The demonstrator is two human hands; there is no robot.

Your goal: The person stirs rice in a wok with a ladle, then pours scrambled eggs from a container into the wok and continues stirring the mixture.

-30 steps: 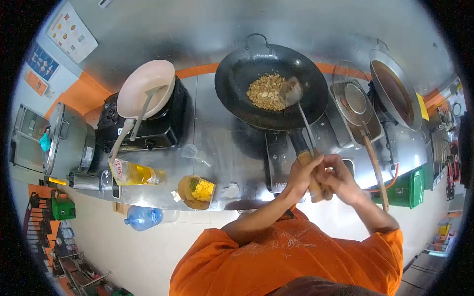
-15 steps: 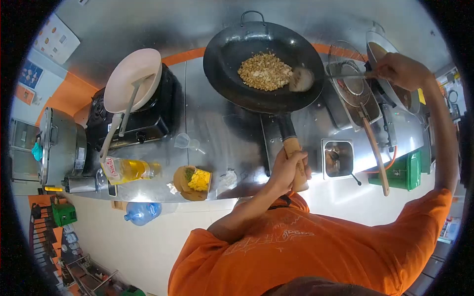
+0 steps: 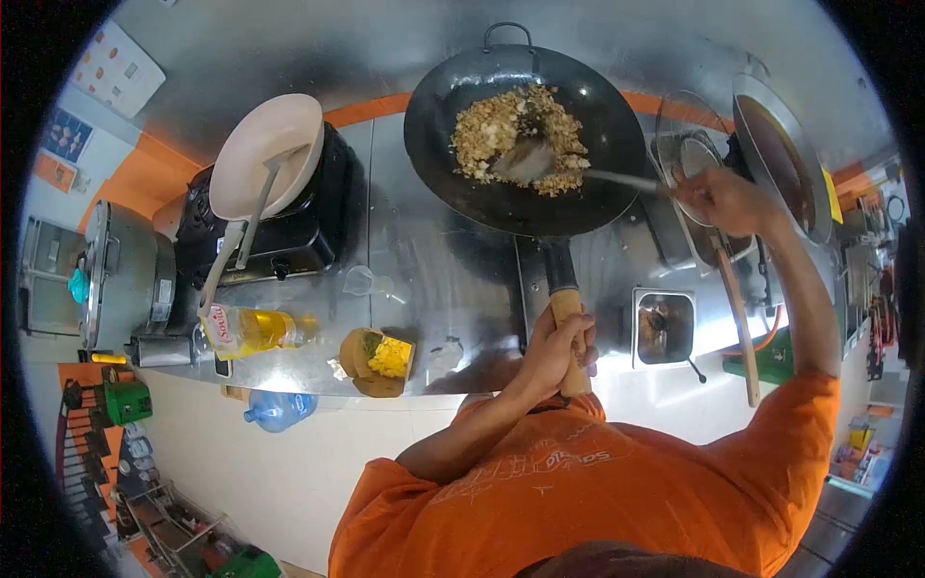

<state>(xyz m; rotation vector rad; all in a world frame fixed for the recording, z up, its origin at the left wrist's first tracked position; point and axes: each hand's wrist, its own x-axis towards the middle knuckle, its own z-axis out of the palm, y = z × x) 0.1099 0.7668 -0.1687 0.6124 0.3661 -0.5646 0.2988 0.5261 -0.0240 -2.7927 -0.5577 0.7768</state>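
My left hand (image 3: 559, 352) is wrapped round the wooden handle (image 3: 567, 306) of a large black wok (image 3: 443, 183). Fried rice (image 3: 482, 125) lies spread over the wok's bottom. In my right hand (image 3: 725, 200) is the handle of a metal ladle (image 3: 525, 161), whose slightly blurred head rests among the rice. Near the counter's front edge, a cardboard box (image 3: 366, 383) holds yellow pieces and something green. An oil bottle (image 3: 265, 330) lies on its side left of the box.
A pale pan (image 3: 231, 173) with a spatula (image 3: 258, 207) sits on a black stove (image 3: 308, 231) at the left. Farther left stands a big pot (image 3: 130, 279). Strainers (image 3: 699, 154), a large basin (image 3: 776, 144) and a square metal container (image 3: 663, 328) are on the right.
The ladle head has moved left into the rice, with my right hand lower and farther left. The rice is more spread out. The whole view has shifted slightly.
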